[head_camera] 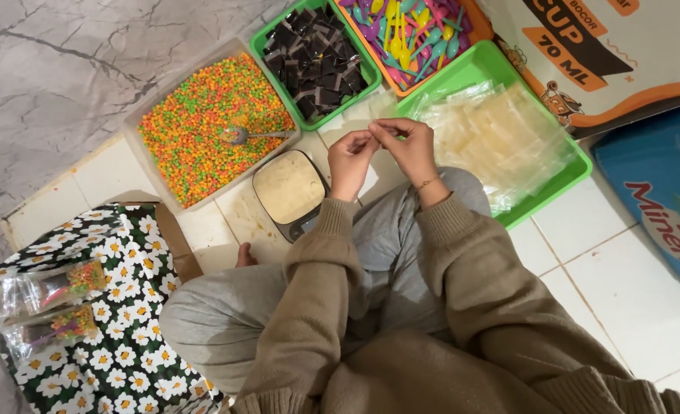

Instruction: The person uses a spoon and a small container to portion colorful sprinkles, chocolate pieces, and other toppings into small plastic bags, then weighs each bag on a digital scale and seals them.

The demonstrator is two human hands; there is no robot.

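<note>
My left hand (350, 159) and my right hand (409, 146) meet in front of me, fingertips pinched together on a small clear plastic bag (371, 140) that is hard to make out. Both hands hover above the white tiled floor, just right of a small kitchen scale (289, 190) with a pale top. Behind the hands sits a clear tub of orange, green and yellow cereal balls (202, 123) with a metal spoon (242, 136) lying in it. A green tray of clear plastic bags (501, 130) lies to the right.
A green tray of dark chocolate pieces (317, 57) and an orange tray of coloured plastic spoons (413, 31) stand at the back. A flower-patterned box (117, 322) at the left holds two filled bags (48, 303). Cardboard cartons (608, 54) stand at the right.
</note>
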